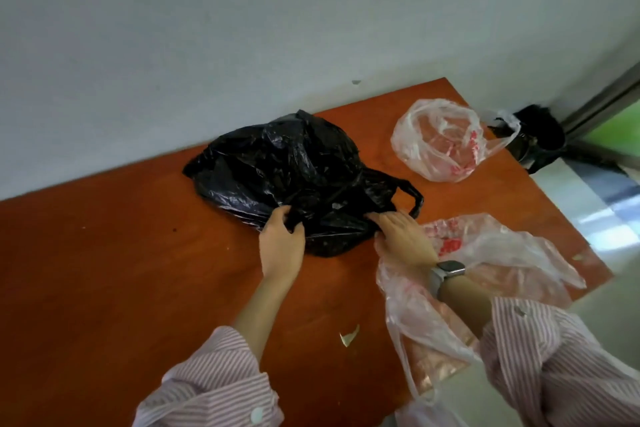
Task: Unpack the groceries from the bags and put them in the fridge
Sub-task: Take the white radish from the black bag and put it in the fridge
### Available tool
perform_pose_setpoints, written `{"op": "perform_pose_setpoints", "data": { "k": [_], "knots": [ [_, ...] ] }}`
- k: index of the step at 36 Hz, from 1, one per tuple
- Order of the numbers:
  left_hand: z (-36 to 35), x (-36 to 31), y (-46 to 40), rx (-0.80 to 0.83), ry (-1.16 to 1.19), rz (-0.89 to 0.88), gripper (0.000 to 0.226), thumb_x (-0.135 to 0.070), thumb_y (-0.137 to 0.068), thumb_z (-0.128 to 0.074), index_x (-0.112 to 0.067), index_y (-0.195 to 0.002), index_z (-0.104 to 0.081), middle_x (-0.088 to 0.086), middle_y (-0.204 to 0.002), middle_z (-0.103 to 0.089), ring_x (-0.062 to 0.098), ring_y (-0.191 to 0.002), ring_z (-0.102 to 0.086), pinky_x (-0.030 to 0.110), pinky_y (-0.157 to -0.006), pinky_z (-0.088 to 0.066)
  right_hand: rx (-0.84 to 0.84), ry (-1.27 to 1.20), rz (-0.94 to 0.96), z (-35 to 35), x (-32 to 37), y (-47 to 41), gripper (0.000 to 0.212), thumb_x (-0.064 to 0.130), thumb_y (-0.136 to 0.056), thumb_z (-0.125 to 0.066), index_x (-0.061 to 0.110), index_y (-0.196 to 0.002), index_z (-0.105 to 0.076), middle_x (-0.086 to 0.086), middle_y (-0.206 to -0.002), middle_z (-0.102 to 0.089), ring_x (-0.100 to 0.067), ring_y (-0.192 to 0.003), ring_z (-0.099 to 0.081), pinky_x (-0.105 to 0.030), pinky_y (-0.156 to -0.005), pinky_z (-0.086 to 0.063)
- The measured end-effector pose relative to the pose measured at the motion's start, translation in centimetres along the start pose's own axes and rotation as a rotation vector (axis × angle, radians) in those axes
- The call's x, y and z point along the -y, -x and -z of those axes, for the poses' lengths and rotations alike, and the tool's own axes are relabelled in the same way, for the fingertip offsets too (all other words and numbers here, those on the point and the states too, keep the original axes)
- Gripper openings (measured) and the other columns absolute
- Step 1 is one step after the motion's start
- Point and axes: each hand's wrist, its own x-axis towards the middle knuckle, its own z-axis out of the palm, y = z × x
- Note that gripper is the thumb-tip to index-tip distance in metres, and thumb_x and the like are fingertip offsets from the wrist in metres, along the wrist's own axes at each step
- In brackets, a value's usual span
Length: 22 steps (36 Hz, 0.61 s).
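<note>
I cannot see what the crumpled black plastic bag (294, 177) holds; it lies mid-desk against the wall. My left hand (281, 244) clenches a fold at its near edge, my right hand (403, 237) pinches the rim at 3 o'clock. A clear pink-printed plastic bag (485, 263) overhangs the orange wooden desk (104, 270) edge under my right wrist. Open desk spreads toward 9 o'clock.
</note>
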Motion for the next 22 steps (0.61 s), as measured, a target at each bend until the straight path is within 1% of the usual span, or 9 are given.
{"op": "perform_pose_setpoints", "data": {
  "k": [3,6,8,10,12,15,16,18,22],
  "knots": [
    [1.5,0.7,-1.0,-0.094,-0.318,-0.195,0.064,-0.019,-0.085,-0.062,-0.018,-0.141,-0.031,0.008,-0.135,-0.047,0.026,-0.122,-0.043,0.04,-0.096,-0.043,0.012,0.028,0.158,-1.8,0.7,1.2,0.04,0.023,-0.084,-0.035,0.011,-0.111,-0.062,-0.008,-0.092,-0.064,-0.029,-0.088,-0.062,-0.042,-0.089,-0.048],
    [2.9,1.8,-1.7,-0.116,-0.784,-0.63,0.102,-0.007,-0.068,-0.073,-0.024,-0.148,-0.012,0.013,-0.151,-0.022,0.037,-0.132,-0.028,0.051,-0.1,-0.036,0.081,0.065,0.278,-3.8,1.4,2.6,0.035,0.024,-0.085,-0.037,0.019,-0.11,-0.061,-0.005,-0.097,-0.064,-0.025,-0.093,-0.062,-0.042,-0.089,-0.051],
    [3.0,2.3,-2.1,0.02,-1.004,-0.965,0.113,0.0,-0.06,-0.073,-0.029,-0.148,-0.009,0.01,-0.155,-0.014,0.039,-0.138,-0.018,0.057,-0.105,-0.028,0.159,0.088,0.343,-5.1,1.5,3.4,0.032,0.024,-0.084,-0.044,0.022,-0.111,-0.061,-0.003,-0.103,-0.065,-0.024,-0.099,-0.062,-0.043,-0.089,-0.052],
    [2.9,2.3,-2.6,0.206,-1.175,-1.157,0.104,-0.002,-0.065,-0.07,-0.031,-0.148,-0.015,0.005,-0.157,-0.012,0.036,-0.143,-0.006,0.058,-0.111,-0.014,0.272,0.056,0.369,-5.6,1.8,3.9,0.031,0.02,-0.086,-0.05,0.019,-0.115,-0.061,-0.006,-0.113,-0.064,-0.026,-0.108,-0.059,-0.044,-0.092,-0.05],
    [3.2,2.9,-3.3,0.327,-1.273,-1.141,0.083,-0.006,-0.075,-0.065,-0.029,-0.145,-0.026,0.003,-0.156,-0.014,0.03,-0.143,-0.001,0.055,-0.113,-0.005,0.361,-0.042,0.295,-5.5,2.0,4.0,0.035,0.017,-0.094,-0.042,0.015,-0.127,-0.053,-0.009,-0.129,-0.055,-0.027,-0.122,-0.048,-0.042,-0.103,-0.04],
    [4.6,4.7,-4.4,0.306,-1.214,-0.943,0.066,-0.007,-0.059,-0.075,-0.016,-0.122,-0.059,0.008,-0.146,-0.039,0.028,-0.136,-0.034,0.049,-0.107,-0.029,0.381,-0.193,0.093,-5.0,2.0,3.6,0.038,0.019,-0.098,-0.035,0.015,-0.135,-0.042,-0.007,-0.134,-0.05,-0.022,-0.119,-0.05,-0.036,-0.098,-0.042],
    [5.2,5.4,-4.7,0.291,-1.173,-0.857,0.063,-0.008,-0.057,-0.076,-0.014,-0.119,-0.062,0.009,-0.144,-0.042,0.027,-0.133,-0.039,0.046,-0.106,-0.031,0.373,-0.237,0.033,-5.0,2.0,3.5,0.037,0.02,-0.098,-0.034,0.015,-0.135,-0.041,-0.007,-0.134,-0.05,-0.023,-0.116,-0.053,-0.038,-0.094,-0.045],
    [5.9,6.6,-5.1,0.253,-1.076,-0.715,0.058,-0.012,-0.064,-0.073,-0.01,-0.12,-0.06,0.011,-0.146,-0.038,0.027,-0.135,-0.036,0.043,-0.109,-0.025,0.29,-0.307,-0.016,-4.9,2.0,3.1,0.034,0.021,-0.099,-0.035,0.014,-0.131,-0.043,-0.008,-0.13,-0.051,-0.026,-0.108,-0.058,-0.04,-0.086,-0.048],
    [7.2,7.0,-6.1,0.16,-0.968,-0.485,0.058,-0.025,-0.075,-0.069,-0.005,-0.127,-0.051,0.013,-0.15,-0.03,0.028,-0.14,-0.023,0.048,-0.11,-0.024,0.083,-0.32,0.02,-4.4,2.6,2.0,0.032,0.018,-0.097,-0.039,0.008,-0.127,-0.046,-0.011,-0.125,-0.049,-0.027,-0.102,-0.055,-0.031,-0.074,-0.046]
  ]
}}
